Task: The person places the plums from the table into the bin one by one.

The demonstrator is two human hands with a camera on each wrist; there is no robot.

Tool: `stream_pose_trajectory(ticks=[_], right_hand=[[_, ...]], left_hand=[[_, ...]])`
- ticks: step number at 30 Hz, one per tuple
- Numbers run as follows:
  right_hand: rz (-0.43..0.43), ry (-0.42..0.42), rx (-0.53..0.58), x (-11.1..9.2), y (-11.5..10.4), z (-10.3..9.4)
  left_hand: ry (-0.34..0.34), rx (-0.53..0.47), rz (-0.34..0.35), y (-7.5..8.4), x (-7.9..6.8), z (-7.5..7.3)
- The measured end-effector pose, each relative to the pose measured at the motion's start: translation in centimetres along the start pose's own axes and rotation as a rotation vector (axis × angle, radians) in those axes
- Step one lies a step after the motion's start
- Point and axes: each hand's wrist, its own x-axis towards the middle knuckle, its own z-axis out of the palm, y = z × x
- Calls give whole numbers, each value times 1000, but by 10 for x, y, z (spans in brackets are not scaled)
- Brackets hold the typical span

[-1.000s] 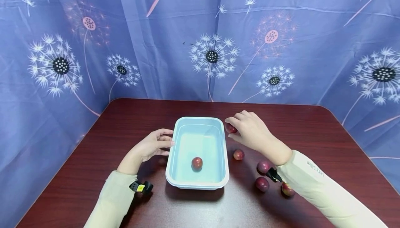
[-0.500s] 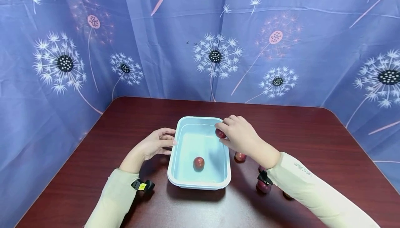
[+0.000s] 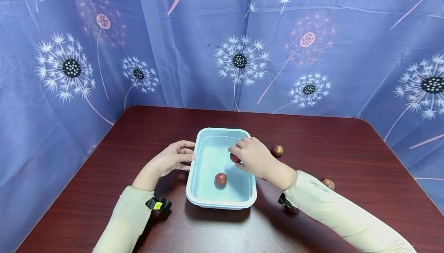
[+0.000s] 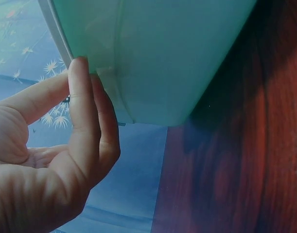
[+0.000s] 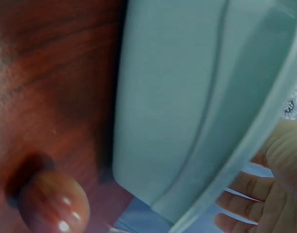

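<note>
In the head view a light blue plastic box (image 3: pixel 221 203) stands in the middle of the table, with one plum (image 3: pixel 220 180) on its floor. My right hand (image 3: pixel 254 156) is over the box's right side and holds another plum (image 3: pixel 234 158) between thumb and fingers, inside the rim. On the left, my left hand (image 3: pixel 173 158) touches the box's left rim and outer wall with its fingertips. The left wrist view shows those fingers (image 4: pixel 82 107) lightly bent against the wall. In the right wrist view the held plum is hidden behind the box wall.
To the right lie more plums: one beyond the right hand (image 3: pixel 276 150), a plum behind the sleeve (image 3: pixel 327 184), and a plum mostly under the wrist camera (image 3: pixel 291 210). A plum (image 5: pixel 53 201) sits beside the box. A blue dandelion-print curtain (image 3: pixel 194 52) hangs behind the table.
My right hand has carried its plum leftward from beside the box to over its inside. The moving arm uncovers a plum at the back right. My left hand stays at the rim.
</note>
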Motion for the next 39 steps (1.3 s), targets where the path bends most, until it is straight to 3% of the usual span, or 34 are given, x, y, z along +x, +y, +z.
stream_pose_trajectory(ticks=[22, 39], right_hand=[[31, -121, -4, 17, -11, 13], [31, -225, 63, 20, -11, 26]], left_hand=[[-2, -1, 1, 0, -2, -1], [3, -2, -5, 2, -2, 0]])
